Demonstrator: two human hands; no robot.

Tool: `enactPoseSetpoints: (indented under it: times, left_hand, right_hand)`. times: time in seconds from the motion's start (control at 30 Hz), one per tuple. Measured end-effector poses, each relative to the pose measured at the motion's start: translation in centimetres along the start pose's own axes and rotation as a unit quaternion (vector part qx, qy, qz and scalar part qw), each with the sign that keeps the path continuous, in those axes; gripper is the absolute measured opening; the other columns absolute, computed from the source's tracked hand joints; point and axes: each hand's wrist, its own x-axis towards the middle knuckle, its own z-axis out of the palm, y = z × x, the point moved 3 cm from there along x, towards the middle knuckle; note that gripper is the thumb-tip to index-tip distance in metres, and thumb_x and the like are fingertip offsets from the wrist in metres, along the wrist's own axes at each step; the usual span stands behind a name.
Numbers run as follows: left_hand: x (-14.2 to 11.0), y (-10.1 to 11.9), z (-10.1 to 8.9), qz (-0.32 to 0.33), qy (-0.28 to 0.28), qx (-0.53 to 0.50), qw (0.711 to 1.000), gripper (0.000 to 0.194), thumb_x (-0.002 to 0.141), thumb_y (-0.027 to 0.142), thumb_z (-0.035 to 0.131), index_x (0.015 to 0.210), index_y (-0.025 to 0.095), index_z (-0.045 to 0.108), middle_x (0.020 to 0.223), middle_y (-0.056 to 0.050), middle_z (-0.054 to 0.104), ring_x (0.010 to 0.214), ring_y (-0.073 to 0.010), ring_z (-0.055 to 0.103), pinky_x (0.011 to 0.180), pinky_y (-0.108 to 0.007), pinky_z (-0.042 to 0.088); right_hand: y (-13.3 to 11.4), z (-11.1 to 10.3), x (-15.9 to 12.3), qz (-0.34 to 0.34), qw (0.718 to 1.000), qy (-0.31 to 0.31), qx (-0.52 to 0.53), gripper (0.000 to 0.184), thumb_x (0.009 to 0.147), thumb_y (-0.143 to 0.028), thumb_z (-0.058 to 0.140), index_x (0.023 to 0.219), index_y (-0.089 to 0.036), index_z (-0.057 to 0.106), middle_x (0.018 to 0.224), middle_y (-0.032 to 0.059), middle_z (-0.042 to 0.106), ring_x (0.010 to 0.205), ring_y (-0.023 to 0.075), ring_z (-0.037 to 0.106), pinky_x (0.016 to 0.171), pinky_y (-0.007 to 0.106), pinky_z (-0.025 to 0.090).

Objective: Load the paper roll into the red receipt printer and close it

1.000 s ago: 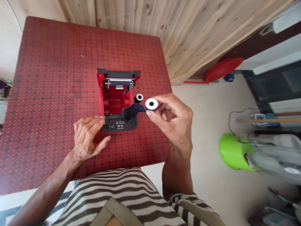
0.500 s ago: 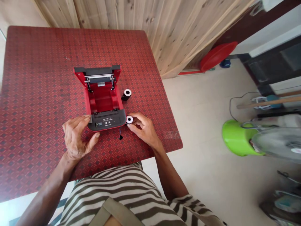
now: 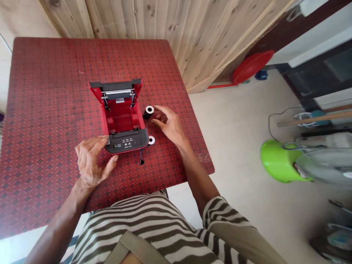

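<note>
A small red printer (image 3: 121, 119) with a dark front panel sits on the red patterned table (image 3: 49, 102), its lid standing open at the back. My left hand (image 3: 92, 161) rests against its front left corner, fingers loosely spread. Two dark rolls with white ends lie to the printer's right: one (image 3: 149, 111) beside the open bay, another (image 3: 151, 140) by the front corner, a dark strip trailing from it. My right hand (image 3: 168, 123) hovers between them, fingers apart, fingertips close to the farther roll, holding nothing.
A wooden plank wall (image 3: 165, 25) stands behind the table. On the floor to the right are a lime green bucket (image 3: 276, 165), a red round object (image 3: 251, 66) and a fan (image 3: 327, 165). The table's right edge is near my right forearm.
My right hand lowered the white-ended roll from the air to the table beside the printer's front corner, let it go, then moved back toward the farther roll. My left hand stayed put.
</note>
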Motion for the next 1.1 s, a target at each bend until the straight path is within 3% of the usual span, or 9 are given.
enactPoseSetpoints:
  times: [0.17,0.3,0.4,0.43,0.47,0.6,0.73,0.9,1.1]
  left_hand:
    - [0.0,0.0,-0.1,-0.014,-0.012,-0.004,1.0,0.063,0.095,0.035,0.075,0.152,0.025,0.051,0.126,-0.014,0.074,0.119,-0.0321,0.072,0.1,-0.05,0.055]
    - [0.0,0.1,-0.1,-0.009,-0.008,-0.016,1.0,0.066,0.093,0.034,0.078,0.152,0.023,0.052,0.125,-0.014,0.074,0.118,-0.0316,0.073,0.102,-0.048,0.054]
    - [0.0,0.2,0.0,-0.013,-0.012,-0.017,1.0,0.067,0.093,0.035,0.078,0.153,0.023,0.052,0.126,-0.014,0.074,0.119,-0.0315,0.072,0.103,-0.048,0.053]
    - [0.1,0.3,0.0,-0.013,-0.011,-0.016,1.0,0.067,0.093,0.034,0.077,0.153,0.023,0.052,0.126,-0.014,0.074,0.12,-0.0315,0.072,0.104,-0.047,0.052]
    - [0.1,0.3,-0.1,-0.011,-0.009,-0.014,1.0,0.067,0.093,0.034,0.077,0.153,0.022,0.052,0.126,-0.015,0.074,0.12,-0.0315,0.072,0.104,-0.047,0.052]
    - [0.1,0.3,-0.1,0.006,-0.004,-0.008,1.0,0.066,0.092,0.032,0.077,0.152,0.018,0.053,0.126,-0.015,0.074,0.118,-0.0312,0.072,0.103,-0.046,0.052]
    - [0.0,0.2,-0.1,0.001,-0.007,0.003,1.0,0.065,0.094,0.037,0.075,0.153,0.021,0.051,0.125,-0.013,0.075,0.117,-0.0297,0.073,0.101,-0.044,0.052]
    - [0.1,0.1,-0.1,-0.002,-0.008,0.002,1.0,0.066,0.095,0.038,0.075,0.154,0.023,0.049,0.124,-0.011,0.076,0.115,-0.0282,0.074,0.099,-0.043,0.053]
    - [0.2,0.1,-0.1,-0.006,-0.014,-0.009,1.0,0.066,0.095,0.037,0.075,0.154,0.023,0.049,0.125,-0.011,0.076,0.115,-0.0282,0.074,0.1,-0.043,0.053]
  right_hand:
    - [-0.1,1.9,1.5,-0.018,0.999,-0.026,0.018,0.03,0.09,-0.028,0.072,0.118,-0.018,0.073,0.111,0.0071,0.079,0.097,0.0201,0.07,0.089,0.037,0.055]
    - [-3.2,-2.3,-0.1,-0.016,0.996,-0.034,0.078,0.038,0.091,-0.048,0.072,0.119,-0.022,0.073,0.105,0.0047,0.078,0.093,0.0216,0.072,0.084,0.037,0.057]
    - [-7.9,-5.8,-1.2,-0.085,0.98,-0.136,0.119,0.045,0.097,-0.059,0.064,0.125,-0.026,0.074,0.111,0.0057,0.076,0.1,0.0242,0.073,0.086,0.04,0.058]
    - [-9.5,-6.1,-1.3,-0.115,0.967,-0.201,0.109,0.042,0.1,-0.055,0.064,0.128,-0.026,0.074,0.112,0.0055,0.075,0.1,0.0236,0.072,0.087,0.04,0.058]
    - [-11.0,-6.2,-1.2,-0.152,0.962,-0.216,0.075,0.036,0.101,-0.048,0.065,0.128,-0.026,0.074,0.114,0.0051,0.075,0.103,0.0231,0.072,0.09,0.039,0.057]
    - [-14.5,-2.2,0.0,-0.224,0.93,-0.232,-0.176,0.03,0.103,-0.018,0.063,0.131,-0.019,0.071,0.129,0.0083,0.074,0.126,0.0255,0.064,0.113,0.044,0.049]
    - [-15.6,2.8,1.0,-0.205,0.875,-0.258,-0.354,0.03,0.104,-0.004,0.051,0.125,-0.011,0.072,0.121,0.0159,0.076,0.119,0.0282,0.067,0.099,0.041,0.053]
    - [-15.7,4.9,1.9,-0.185,0.835,-0.294,-0.428,0.04,0.105,-0.001,0.041,0.121,-0.011,0.076,0.115,0.0191,0.079,0.113,0.0288,0.073,0.087,0.037,0.052]
    - [-14.5,5.9,3.3,-0.196,0.834,-0.294,-0.423,0.04,0.101,0.001,0.044,0.115,-0.011,0.079,0.108,0.0194,0.081,0.104,0.0312,0.076,0.084,0.04,0.054]
